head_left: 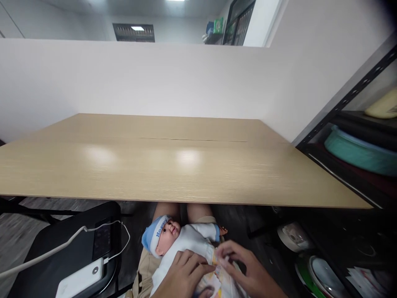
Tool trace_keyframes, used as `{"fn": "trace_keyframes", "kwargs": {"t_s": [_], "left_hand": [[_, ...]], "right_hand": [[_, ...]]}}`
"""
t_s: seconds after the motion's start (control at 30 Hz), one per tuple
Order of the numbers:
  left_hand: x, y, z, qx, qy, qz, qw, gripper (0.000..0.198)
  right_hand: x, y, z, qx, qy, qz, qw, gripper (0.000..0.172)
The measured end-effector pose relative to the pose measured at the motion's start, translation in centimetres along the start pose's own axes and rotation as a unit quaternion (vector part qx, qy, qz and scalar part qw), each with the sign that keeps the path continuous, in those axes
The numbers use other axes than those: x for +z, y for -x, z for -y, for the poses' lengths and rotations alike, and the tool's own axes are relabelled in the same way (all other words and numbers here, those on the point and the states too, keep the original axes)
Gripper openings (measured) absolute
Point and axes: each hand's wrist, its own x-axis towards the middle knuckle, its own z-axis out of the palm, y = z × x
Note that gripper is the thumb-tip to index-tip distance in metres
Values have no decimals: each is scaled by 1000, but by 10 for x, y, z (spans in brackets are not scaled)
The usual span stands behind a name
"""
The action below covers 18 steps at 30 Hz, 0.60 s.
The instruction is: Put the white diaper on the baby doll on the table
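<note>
A baby doll (189, 238) in a white top with blue cuffs and a blue-and-white knit hat (155, 236) lies face up across the lap. Around its lower body is a white diaper (217, 285) with yellow and coloured print. My left hand (187, 271) rests on the doll's belly, fingers stretched out, index fingertip at the diaper's front edge. On the other side, my right hand (242, 265) pinches the upper edge of the diaper between thumb and fingers, slightly blurred. The doll's legs are hidden by the hands and the frame's lower edge.
A wooden table (173, 174) spans the view just beyond the lap. At left, a black chair (40, 256) bears a white power bank (80, 279), a cable and a dark phone (102, 240). Dark shelving (341, 161) with a teal container (359, 149) stands at right.
</note>
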Motion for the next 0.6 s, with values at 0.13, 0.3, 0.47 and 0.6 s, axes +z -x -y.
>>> {"fn": "trace_keyframes", "kwargs": {"t_s": [0.13, 0.3, 0.47, 0.6], "left_hand": [[7, -25, -1, -47, -4, 8, 999, 39], [3, -35, -9, -76, 58, 5, 995, 20], [-10, -23, -10, -41, 68, 3, 997, 24], [-30, -28, 3, -46, 78, 4, 996, 31]], "right_hand": [[13, -37, -40, 52, 18, -18, 998, 36], [20, -58, -69, 57, 21, -30, 998, 32], [13, -70, -84, 44, 34, -59, 997, 34], [5, -78, -90, 18, 93, -127, 987, 35]]}}
